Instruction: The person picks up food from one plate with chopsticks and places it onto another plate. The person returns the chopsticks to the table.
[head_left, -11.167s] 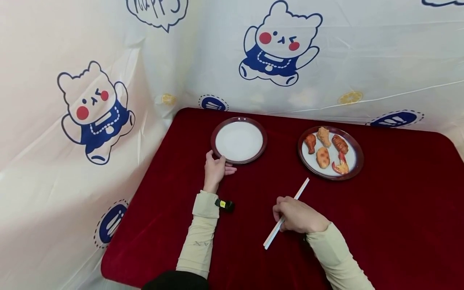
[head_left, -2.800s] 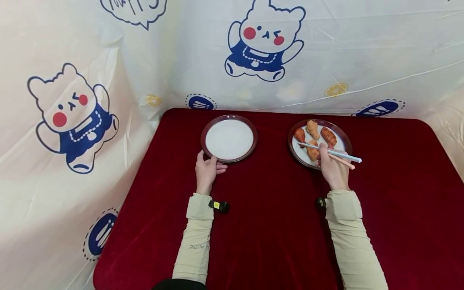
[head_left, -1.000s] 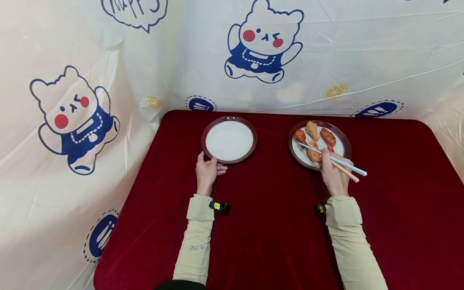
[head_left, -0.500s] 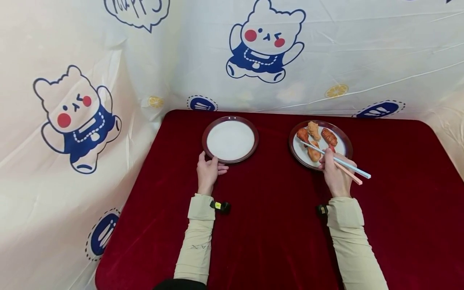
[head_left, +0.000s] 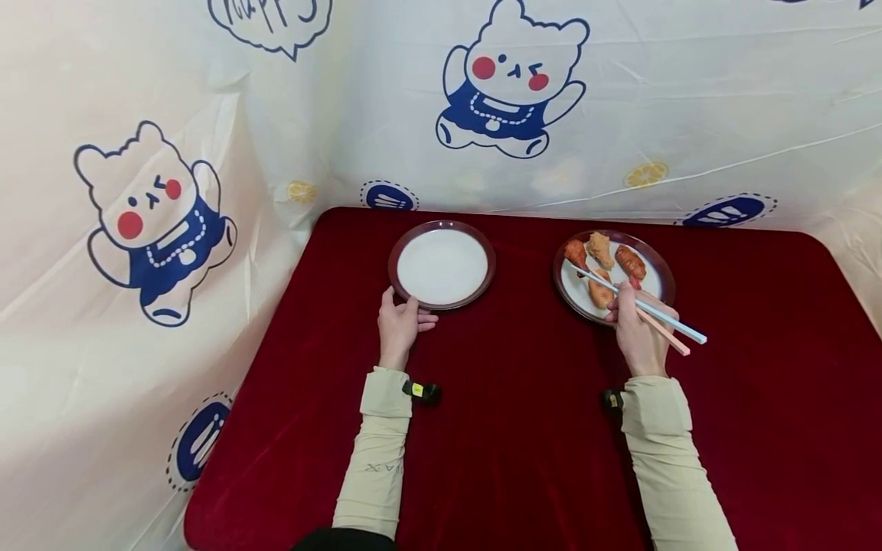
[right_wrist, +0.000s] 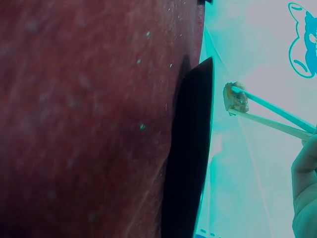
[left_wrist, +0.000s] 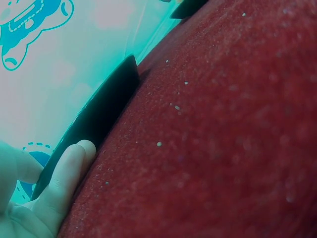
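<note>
My left hand (head_left: 397,330) holds the near-left rim of a white plate (head_left: 441,268) with a brown rim, nothing on it. In the left wrist view, fingers (left_wrist: 67,171) lie against the plate's dark outer side (left_wrist: 106,106). My right hand (head_left: 642,329) grips a pair of chopsticks (head_left: 664,310), one light blue, one pink. Their tips reach over a second brown-rimmed plate (head_left: 664,268), at a reddish-brown drumstick (head_left: 575,252). In the right wrist view a brownish piece of food (right_wrist: 236,98) sits between the chopstick tips, beyond the plate's dark side (right_wrist: 190,148).
On the right plate also lie a battered chicken piece (head_left: 600,249), a brown ridged piece (head_left: 630,262) and a golden oval piece (head_left: 601,291). A red bit (head_left: 635,284) shows beside the right hand. Dark red cloth covers the table (head_left: 510,428); a printed white curtain (head_left: 386,92) hangs behind.
Earlier the right hand held the chopsticks together over the cloth; now they are spread over the right plate. Lately their rear ends have dipped slightly towards me. The left hand stays at its plate.
</note>
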`<state>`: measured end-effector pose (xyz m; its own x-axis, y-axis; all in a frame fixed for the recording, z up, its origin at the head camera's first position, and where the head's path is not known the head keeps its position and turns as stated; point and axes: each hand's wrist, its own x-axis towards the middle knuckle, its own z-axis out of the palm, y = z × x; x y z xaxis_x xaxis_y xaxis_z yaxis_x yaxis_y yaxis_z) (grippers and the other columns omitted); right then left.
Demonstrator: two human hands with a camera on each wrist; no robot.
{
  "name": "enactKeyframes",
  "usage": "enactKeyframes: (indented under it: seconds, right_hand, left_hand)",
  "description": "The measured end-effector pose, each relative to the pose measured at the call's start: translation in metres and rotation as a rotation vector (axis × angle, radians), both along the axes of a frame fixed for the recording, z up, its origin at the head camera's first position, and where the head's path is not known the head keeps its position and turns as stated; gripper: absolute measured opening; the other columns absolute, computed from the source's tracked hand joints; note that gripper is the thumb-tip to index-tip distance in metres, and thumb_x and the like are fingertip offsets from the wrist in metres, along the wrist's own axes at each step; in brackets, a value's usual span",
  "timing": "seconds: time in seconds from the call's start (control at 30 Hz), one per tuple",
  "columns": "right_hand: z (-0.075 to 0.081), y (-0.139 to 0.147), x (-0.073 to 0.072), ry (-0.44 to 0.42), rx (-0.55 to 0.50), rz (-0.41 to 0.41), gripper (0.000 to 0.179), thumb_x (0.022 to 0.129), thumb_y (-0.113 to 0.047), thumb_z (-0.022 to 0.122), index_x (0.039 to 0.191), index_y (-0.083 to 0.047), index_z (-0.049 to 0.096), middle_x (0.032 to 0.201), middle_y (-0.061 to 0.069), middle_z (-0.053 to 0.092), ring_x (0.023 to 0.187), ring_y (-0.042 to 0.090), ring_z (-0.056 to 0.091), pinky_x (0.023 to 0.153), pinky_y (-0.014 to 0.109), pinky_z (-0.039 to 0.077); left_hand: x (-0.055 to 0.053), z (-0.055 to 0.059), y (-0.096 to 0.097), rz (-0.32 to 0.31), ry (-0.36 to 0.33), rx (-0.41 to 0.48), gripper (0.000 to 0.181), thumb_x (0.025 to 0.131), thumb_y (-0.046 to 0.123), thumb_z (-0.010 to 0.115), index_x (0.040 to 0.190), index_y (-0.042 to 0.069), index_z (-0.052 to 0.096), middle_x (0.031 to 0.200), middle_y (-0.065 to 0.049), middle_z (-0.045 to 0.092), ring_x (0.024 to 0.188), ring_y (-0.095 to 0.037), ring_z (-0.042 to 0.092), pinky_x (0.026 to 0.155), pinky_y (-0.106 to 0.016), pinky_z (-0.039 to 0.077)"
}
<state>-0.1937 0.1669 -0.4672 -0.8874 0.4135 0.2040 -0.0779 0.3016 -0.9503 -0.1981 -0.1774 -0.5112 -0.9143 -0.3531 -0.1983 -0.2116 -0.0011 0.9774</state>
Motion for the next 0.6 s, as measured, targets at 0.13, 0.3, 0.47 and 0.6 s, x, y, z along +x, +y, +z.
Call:
enactKeyframes:
  seconds: [0.13,0.3,0.47,0.6]
  right_hand:
    - [0.001,-0.004,-0.001,0.002,0.011,-0.004,0.044,0.097,-0.035,0.054,0.070,-0.004,0.071,0.055,-0.005,0.062,0.047,0.002,0.058,0.041,0.013,0.044]
    - [0.003,-0.011,-0.003,0.047,0.063,0.006,0.047,0.097,-0.035,0.053,0.066,-0.006,0.071,0.052,-0.003,0.062,0.047,0.000,0.058,0.058,0.009,0.049]
    - [0.004,-0.022,-0.008,0.108,0.046,0.041,0.040,0.097,-0.028,0.055,0.068,-0.005,0.072,0.052,-0.005,0.061,0.046,0.002,0.056,0.050,0.011,0.047]
    - [0.005,-0.033,-0.011,0.130,0.009,0.074,0.034,0.096,-0.025,0.057,0.074,-0.006,0.074,0.056,-0.008,0.062,0.045,0.003,0.056,0.042,0.012,0.047]
  left_hand:
    - [0.000,0.000,0.000,0.003,0.003,-0.001,0.066,0.097,0.016,0.048,0.155,0.012,0.016,0.095,-0.025,0.069,0.064,-0.020,0.073,0.063,-0.032,0.064]
    - [0.000,0.000,-0.001,-0.002,0.002,-0.005,0.065,0.098,0.016,0.047,0.155,0.012,0.016,0.094,-0.024,0.068,0.064,-0.020,0.073,0.063,-0.032,0.064]
    - [0.001,0.001,-0.002,-0.013,-0.003,-0.007,0.064,0.099,0.018,0.047,0.155,0.013,0.016,0.094,-0.024,0.068,0.067,-0.023,0.073,0.064,-0.033,0.064]
    - [0.002,0.001,-0.002,-0.020,-0.012,-0.006,0.065,0.099,0.018,0.047,0.155,0.014,0.015,0.096,-0.025,0.068,0.072,-0.026,0.074,0.066,-0.033,0.064]
